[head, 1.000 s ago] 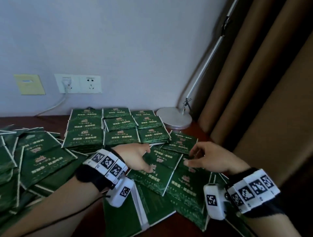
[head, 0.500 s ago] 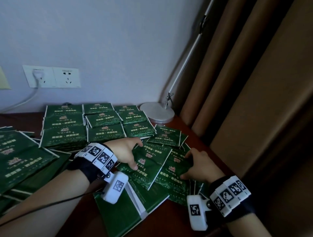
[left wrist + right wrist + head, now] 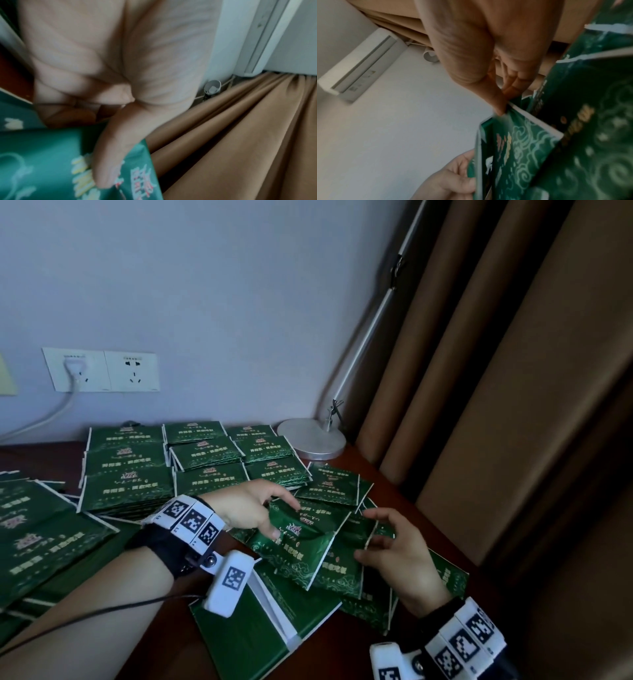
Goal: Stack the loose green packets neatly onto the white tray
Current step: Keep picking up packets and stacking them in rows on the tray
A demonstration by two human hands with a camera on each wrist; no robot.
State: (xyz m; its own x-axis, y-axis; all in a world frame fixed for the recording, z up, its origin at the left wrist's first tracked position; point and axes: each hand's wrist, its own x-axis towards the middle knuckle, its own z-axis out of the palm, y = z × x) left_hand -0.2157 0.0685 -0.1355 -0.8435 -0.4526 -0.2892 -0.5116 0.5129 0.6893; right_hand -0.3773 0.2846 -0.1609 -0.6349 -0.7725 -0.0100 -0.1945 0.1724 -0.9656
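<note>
Head view: left hand (image 3: 246, 510) pinching a green packet (image 3: 294, 546), thumb on top, lifted a bit over the loose packets (image 3: 346, 580) on the brown table (image 3: 342, 645). Right hand (image 3: 394, 549) just beside it, fingers curled, thumb and fingertips nipping the white edge of a second packet (image 3: 358, 530). Neat rows of stacked packets (image 3: 191, 460) near the wall, by the round lamp base (image 3: 311, 438). More packets (image 3: 37, 529) spread at the left. Tray hidden; cannot tell where.
</note>
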